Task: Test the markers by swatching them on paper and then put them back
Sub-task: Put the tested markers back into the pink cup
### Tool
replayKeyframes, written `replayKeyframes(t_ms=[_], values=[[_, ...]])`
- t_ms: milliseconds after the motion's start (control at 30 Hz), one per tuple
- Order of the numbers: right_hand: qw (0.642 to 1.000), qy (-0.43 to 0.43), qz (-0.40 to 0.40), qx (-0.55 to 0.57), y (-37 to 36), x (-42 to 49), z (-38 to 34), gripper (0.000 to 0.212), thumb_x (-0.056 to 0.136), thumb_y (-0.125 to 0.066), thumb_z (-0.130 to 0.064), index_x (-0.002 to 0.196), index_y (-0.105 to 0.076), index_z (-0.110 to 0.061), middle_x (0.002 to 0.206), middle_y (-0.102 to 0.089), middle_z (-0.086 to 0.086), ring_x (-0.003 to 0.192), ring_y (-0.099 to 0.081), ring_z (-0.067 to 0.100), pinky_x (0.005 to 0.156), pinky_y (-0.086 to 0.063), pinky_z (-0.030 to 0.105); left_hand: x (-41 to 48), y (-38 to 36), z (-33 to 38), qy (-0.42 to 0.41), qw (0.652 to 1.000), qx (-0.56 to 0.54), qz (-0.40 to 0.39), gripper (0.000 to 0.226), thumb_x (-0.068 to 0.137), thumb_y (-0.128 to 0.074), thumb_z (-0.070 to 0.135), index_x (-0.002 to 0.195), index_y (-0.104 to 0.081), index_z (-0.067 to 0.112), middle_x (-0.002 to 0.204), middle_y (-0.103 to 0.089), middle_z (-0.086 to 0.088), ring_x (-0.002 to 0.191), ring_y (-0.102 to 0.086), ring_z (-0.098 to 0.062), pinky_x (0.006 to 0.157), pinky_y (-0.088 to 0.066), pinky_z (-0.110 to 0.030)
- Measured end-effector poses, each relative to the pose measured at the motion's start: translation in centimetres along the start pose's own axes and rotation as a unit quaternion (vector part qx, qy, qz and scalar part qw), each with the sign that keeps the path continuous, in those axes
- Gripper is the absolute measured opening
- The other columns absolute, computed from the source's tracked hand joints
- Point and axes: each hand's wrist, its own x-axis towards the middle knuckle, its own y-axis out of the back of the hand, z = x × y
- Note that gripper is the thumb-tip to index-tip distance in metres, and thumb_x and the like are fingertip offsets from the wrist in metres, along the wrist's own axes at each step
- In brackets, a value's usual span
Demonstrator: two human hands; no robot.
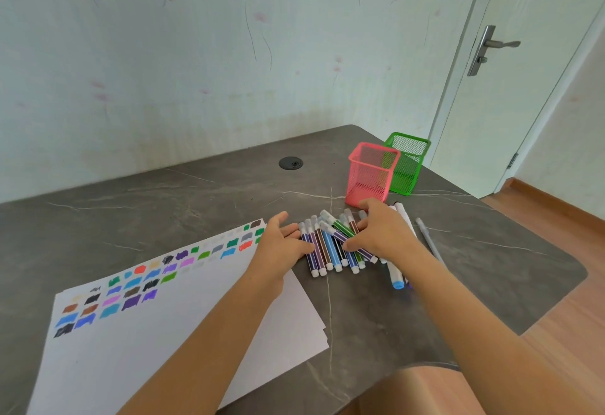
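So the markers (330, 251) are in a loose pile on the desk (196, 198), most of them side by side with the caps pointing away from me and a couple lying crossed on top. Judging by all the swatches on the paper (163, 333), the testing looks done and this is the put-back part.

My left hand (284, 244) is flat-ish with the fingers out straight, pushing against the left edge of the pile and holding nothing. My right hand (383, 234) is curled over the right side, with thumb and fingers closing round the few crossed ones. The pile sits right between both hands.

Tip for this step: square them up first. Squeeze in from both sides so they all lie parallel and turn the crossed ones in line, then grab them as one bundle. Otherwise the strays slip out when you lift.

The pink mesh holder (370, 172) is just behind the pile and near my right fingertips, so it's a short hop. The green mesh holder (407, 159) is right behind that one. There are a couple of fatter white markers (394, 274) and a thin pen (429, 241) off to the right, partly under my right arm. Those need a second grab.
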Motion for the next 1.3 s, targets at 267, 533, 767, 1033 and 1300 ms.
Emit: replayKeyframes(t_ms=[267,533,767,1033,1300], values=[[0.997,-0.019,-0.014,0.074,-0.7,0.7,-0.3,0.093,0.062,-0.087,-0.011,0.140,-0.035,-0.014,0.109,-0.063,0.006,0.101,-0.059,0.022,0.087,-0.049,0.034,0.3,0.6,0.1,-0.006,0.999,0.040,0.029,0.087,0.076,-0.071,-0.006,0.146,-0.025,0.020,0.143,-0.045,-0.006,0.125,-0.050,-0.022,0.096,-0.047,-0.039],[0.982,-0.075,-0.029,0.174,-1.9,1.6,-1.0,0.094,0.056,-0.087,-0.003,0.137,-0.040,-0.004,0.124,-0.061,0.013,0.111,-0.059,0.028,0.096,-0.047,0.040,1.1,0.1,0.1,-0.012,0.984,0.160,0.078,0.091,0.072,-0.080,0.015,0.145,-0.026,0.021,0.145,-0.043,-0.006,0.126,-0.047,-0.025,0.100,-0.043,-0.042],[0.977,-0.087,-0.021,0.195,-2.6,1.7,-1.5,0.073,0.060,-0.088,-0.007,0.123,-0.052,0.001,0.116,-0.060,0.015,0.103,-0.060,0.028,0.091,-0.052,0.044,1.2,0.6,0.7,0.013,0.990,0.131,0.055,0.082,0.075,-0.077,0.017,0.143,-0.033,0.014,0.136,-0.053,-0.009,0.115,-0.058,-0.024,0.094,-0.048,-0.040],[0.964,-0.097,-0.048,0.241,-2.4,1.4,-1.7,0.051,0.062,-0.084,0.001,0.109,-0.062,0.006,0.100,-0.067,0.013,0.092,-0.066,0.027,0.087,-0.055,0.041,1.3,0.6,0.4,-0.001,0.993,0.113,0.043,0.072,0.080,-0.072,0.014,0.143,-0.035,0.012,0.137,-0.052,-0.009,0.115,-0.057,-0.022,0.090,-0.049,-0.035],[0.949,-0.062,-0.035,0.306,-3.4,0.2,-1.1,0.049,0.071,-0.079,0.001,0.116,-0.062,-0.008,0.085,-0.062,-0.006,0.068,-0.056,0.000,0.053,-0.044,0.010,1.0,0.1,-0.5,-0.021,0.997,0.065,0.033,0.075,0.077,-0.075,0.015,0.142,-0.037,0.015,0.139,-0.050,-0.005,0.117,-0.057,-0.020,0.092,-0.052,-0.037]])
